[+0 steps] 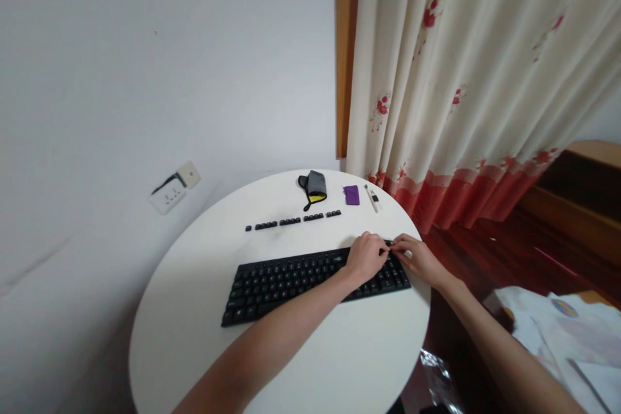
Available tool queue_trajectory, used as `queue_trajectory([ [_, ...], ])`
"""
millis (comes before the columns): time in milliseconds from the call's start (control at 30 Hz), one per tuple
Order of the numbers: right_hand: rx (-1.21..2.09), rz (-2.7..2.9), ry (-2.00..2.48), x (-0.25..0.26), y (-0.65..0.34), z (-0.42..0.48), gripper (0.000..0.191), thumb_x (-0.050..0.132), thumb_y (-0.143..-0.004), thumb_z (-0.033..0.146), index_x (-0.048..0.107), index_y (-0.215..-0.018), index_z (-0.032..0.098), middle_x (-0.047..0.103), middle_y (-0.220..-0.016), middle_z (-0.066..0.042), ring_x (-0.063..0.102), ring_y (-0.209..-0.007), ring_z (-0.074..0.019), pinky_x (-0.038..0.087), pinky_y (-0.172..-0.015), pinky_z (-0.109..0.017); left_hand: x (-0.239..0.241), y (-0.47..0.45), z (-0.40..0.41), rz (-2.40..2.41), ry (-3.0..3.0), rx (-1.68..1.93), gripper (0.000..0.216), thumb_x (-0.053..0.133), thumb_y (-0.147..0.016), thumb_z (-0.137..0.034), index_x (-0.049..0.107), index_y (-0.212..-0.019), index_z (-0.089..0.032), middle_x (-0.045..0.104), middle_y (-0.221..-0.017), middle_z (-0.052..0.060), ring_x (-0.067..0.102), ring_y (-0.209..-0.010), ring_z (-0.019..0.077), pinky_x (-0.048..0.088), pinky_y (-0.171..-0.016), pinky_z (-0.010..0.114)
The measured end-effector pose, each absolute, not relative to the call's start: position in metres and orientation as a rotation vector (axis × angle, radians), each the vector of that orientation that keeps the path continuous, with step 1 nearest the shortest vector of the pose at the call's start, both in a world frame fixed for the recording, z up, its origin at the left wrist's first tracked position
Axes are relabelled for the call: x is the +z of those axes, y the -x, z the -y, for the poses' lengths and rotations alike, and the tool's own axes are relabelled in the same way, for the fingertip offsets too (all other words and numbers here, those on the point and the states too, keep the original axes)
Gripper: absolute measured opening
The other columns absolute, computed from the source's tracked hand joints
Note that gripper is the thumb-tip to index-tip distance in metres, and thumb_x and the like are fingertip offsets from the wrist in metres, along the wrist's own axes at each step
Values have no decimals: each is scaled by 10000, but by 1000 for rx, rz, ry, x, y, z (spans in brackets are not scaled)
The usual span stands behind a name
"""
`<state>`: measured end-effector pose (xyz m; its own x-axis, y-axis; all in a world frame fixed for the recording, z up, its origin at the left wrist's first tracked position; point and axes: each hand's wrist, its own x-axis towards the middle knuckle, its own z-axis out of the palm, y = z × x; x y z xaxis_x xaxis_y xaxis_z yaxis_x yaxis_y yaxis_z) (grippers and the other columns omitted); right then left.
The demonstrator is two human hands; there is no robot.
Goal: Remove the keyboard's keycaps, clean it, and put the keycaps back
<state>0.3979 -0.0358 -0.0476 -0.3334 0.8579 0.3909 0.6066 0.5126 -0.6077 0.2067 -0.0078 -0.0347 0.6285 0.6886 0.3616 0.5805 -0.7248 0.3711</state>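
Note:
A black keyboard (286, 278) lies at a slight slant on the white round table (194, 272). My left hand (367, 255) rests over its upper right part, fingers pinched near the back edge. Meeting it at the far right corner, my right hand (416, 257) has thumb and fingertips pressed together. Whatever is between the fingertips is too small to make out. Behind the keyboard runs a row of loose black keycaps (290, 221), set out in short groups. My left forearm covers part of the keyboard's lower middle.
Toward the table's back sit a folded grey cloth with yellow lining (317, 186), a purple cloth (352, 195) and a small slim tool (373, 198). A wall socket (168, 196) is at left, a patterned curtain (436, 110) at right. Papers (567, 330) lie beyond the table, lower right.

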Motion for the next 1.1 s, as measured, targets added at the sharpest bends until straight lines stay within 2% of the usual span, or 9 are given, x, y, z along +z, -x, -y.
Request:
queue_trajectory([
  [167,494,2058,1197,-47,-397,38,209,504,-905,251,699,-864,188,627,-930,-86,619,-853,-209,520,-797,-352,-40,-206,5,-969,-2544,788,168,584,-883,-183,748,-872,-219,728,-950,-3,603,-879,161,442,-888,314],
  [333,475,2060,1219,-59,-400,38,212,491,-917,302,667,-899,185,618,-955,-85,622,-852,-206,527,-783,-347,-35,-200,17,-1065,-2643,671,201,536,-933,-287,729,-978,-255,700,-1037,9,553,-988,209,415,-877,384],
  [467,430,2041,1268,-70,-403,41,271,468,-935,372,659,-990,187,614,-1015,-95,627,-871,-206,538,-777,-337,-36,-198,27,-1111,-2718,645,238,488,-956,-297,717,-952,-232,667,-1061,21,512,-1020,213,402,-871,389],
  [567,363,2034,1341,-75,-404,46,308,456,-941,421,663,-974,195,612,-1064,-100,641,-884,-204,541,-782,-321,-38,-198,31,-1115,-2754,650,266,458,-965,-309,705,-918,-222,635,-1125,18,486,-1059,221,404,-863,387],
  [633,316,2026,1430,-78,-404,49,339,442,-939,463,664,-936,207,615,-1081,-94,658,-837,-196,546,-731,-302,-38,-198,32,-1130,-2757,661,292,435,-972,-329,699,-914,-217,610,-1176,14,477,-1077,226,412,-854,387],
  [733,274,2025,1561,-81,-403,52,373,413,-938,503,655,-906,222,625,-1092,-82,671,-758,-184,543,-659,-288,-38,-197,36,-1152,-2772,665,306,418,-974,-349,684,-945,-201,591,-1197,27,477,-1088,229,420,-863,391],
  [867,262,2011,1597,-81,-401,52,387,401,-931,523,641,-902,221,635,-1078,-84,665,-732,-185,540,-658,-294,-37,-197,43,-1169,-2833,645,292,460,-958,-368,631,-1057,-154,588,-1174,77,477,-1111,242,421,-891,397],
  [967,216,2002,1573,-79,-396,52,388,401,-931,509,637,-888,204,642,-1036,-101,655,-778,-208,540,-710,-326,-33,-193,47,-1153,-2831,606,335,479,-945,-412,602,-1104,-144,583,-1190,98,475,-1141,255,424,-914,407],
  [1100,-101,1917,1570,-75,-372,62,392,423,-926,462,664,-986,160,640,-1024,-160,619,-921,-296,493,-867,-457,-16,-176,46,-1115,-2762,628,339,480,-940,-393,562,-1196,-186,584,-1228,90,502,-1139,252,441,-922,414],
])
